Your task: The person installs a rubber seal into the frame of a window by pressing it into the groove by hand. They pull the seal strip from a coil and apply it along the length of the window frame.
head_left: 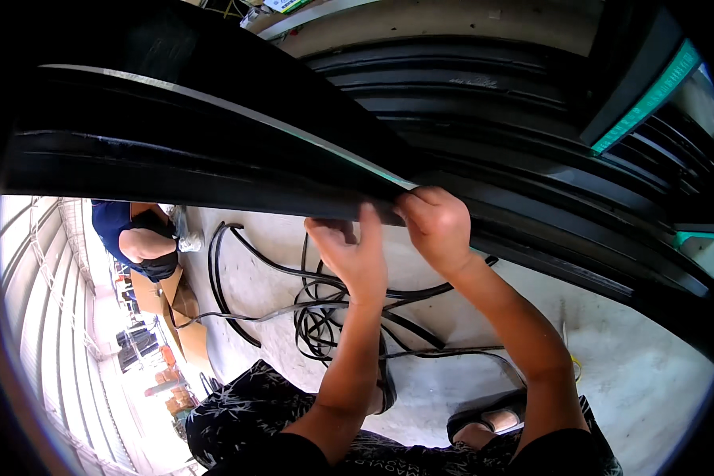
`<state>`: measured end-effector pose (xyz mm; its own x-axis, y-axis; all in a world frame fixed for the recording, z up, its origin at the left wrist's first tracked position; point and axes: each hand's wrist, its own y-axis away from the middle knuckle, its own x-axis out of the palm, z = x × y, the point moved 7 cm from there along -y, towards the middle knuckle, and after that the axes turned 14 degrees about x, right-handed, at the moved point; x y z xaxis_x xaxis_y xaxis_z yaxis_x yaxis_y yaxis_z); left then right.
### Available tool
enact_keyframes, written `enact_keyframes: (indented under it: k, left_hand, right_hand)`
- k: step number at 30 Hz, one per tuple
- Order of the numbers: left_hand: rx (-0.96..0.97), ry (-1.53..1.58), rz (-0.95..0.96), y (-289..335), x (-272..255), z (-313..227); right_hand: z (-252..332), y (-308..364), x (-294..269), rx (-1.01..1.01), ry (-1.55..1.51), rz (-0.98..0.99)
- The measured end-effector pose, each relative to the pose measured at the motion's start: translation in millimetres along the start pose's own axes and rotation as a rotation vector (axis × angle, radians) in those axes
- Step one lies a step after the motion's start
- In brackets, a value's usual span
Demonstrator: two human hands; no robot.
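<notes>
A long black beam (198, 176) with a grooved face runs across the view from upper left toward lower right. A thin pale strip (293, 135), greenish toward its right end, follows its length and meets my right hand (440, 226). That hand is closed against the beam, fingertips bent in; what they pinch is hidden. Just to its left, my left hand (353, 258) grips the beam's lower edge, thumb up on the face and the other fingers curled at the edge.
Black flexible strips (317, 313) lie tangled on the pale floor (627, 341) below. More black beams (484, 119) are stacked beyond. A teal-edged black piece (650, 95) stands at upper right. Another person (139, 238) is at left, by a cardboard box (190, 333).
</notes>
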<state>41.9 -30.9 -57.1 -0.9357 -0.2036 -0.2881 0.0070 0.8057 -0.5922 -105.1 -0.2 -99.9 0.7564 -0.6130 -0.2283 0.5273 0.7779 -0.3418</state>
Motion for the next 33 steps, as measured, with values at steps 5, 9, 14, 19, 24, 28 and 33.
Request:
enact_keyframes:
  k: [5,9,14,19,24,28,33]
  left_hand:
    - [-0.002,0.005,0.005,2,1,1]
    - [0.141,-0.158,-0.025,3,15,-14]
    - [0.104,-0.404,-0.138,5,20,-12]
    - [0.142,-0.493,-0.135,-3,28,-29]
    - [0.225,-0.519,-0.135,-4,28,-24]
    - [0.245,-0.470,-0.123,-3,23,-16]
    - [0.178,-0.414,-0.110,12,27,-5]
  right_hand:
    - [5,5,4,0.008,0.092,-0.081]
    - [8,5,5,0.020,0.081,-0.100]
    - [11,7,5,0.010,0.039,-0.121]
    - [11,13,5,0.018,0.042,-0.144]
    - [2,19,8,0.091,-0.003,-0.131]
    - [-16,27,11,0.130,0.023,-0.102]
    - [-21,31,20,0.147,0.091,-0.064]
